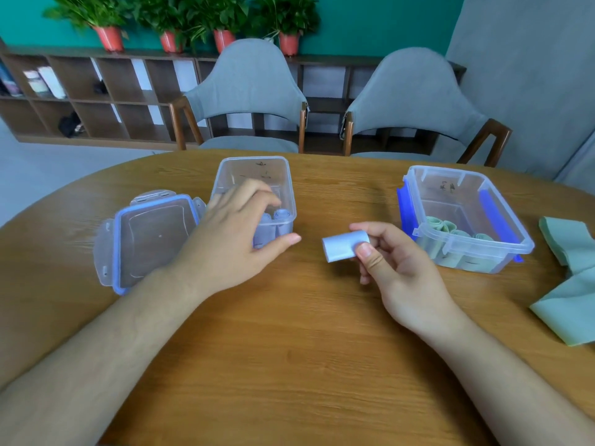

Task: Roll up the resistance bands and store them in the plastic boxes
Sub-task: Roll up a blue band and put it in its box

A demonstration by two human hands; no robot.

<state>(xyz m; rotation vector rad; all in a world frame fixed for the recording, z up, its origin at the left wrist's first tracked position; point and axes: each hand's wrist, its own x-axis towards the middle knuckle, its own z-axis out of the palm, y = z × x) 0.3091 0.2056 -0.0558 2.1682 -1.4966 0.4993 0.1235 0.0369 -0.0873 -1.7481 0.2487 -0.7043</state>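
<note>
Resistance bands, rolled and loose, with storage boxes, all on 1 table (pixel 289 365): oval top, wood grain, matte.

- Shelf unit (pixel 96 101), qty 1: dark wood, open cubbies, along the teal back wall.
- Chairs (pixel 248 82), qty 2: grey fabric shells, wood arms, at the table's far side.
- Potted plants (pixel 109 37), qty 4: red pots, on top of the shelf.
- Flat green band (pixel 566 304), qty unclear (1 or 2): thin, limp sheet, creased, at the right edge, partly out of frame.
- R box (pixel 450 171), qty 1: clear plastic, rectangular, blue side clips, open.
- L box (pixel 254 159), qty 1: clear plastic, narrower, open.
- Lid (pixel 151 239), qty 1: clear w/ blue seal, lying flat just left of L box.
- L hand (pixel 231 243): palm down over the near rim of L box, fingers loosely bent into it, thumb stretched out in front of the near wall. Holds nothing visible; can't tell if the tips touch the rolls.
- R hand (pixel 402 268): between the boxes, above the table, palm up. Thumb and fingertips pinch 1 blue roll (pixel 343 247): pale, smooth cylinder, lying sideways.
- Green rolls (pixel 450 228), approx. 4: upright along the near wall of R box.
- Blue rolls (pixel 283 217), at least 2: upright in the near end of L box.
</note>
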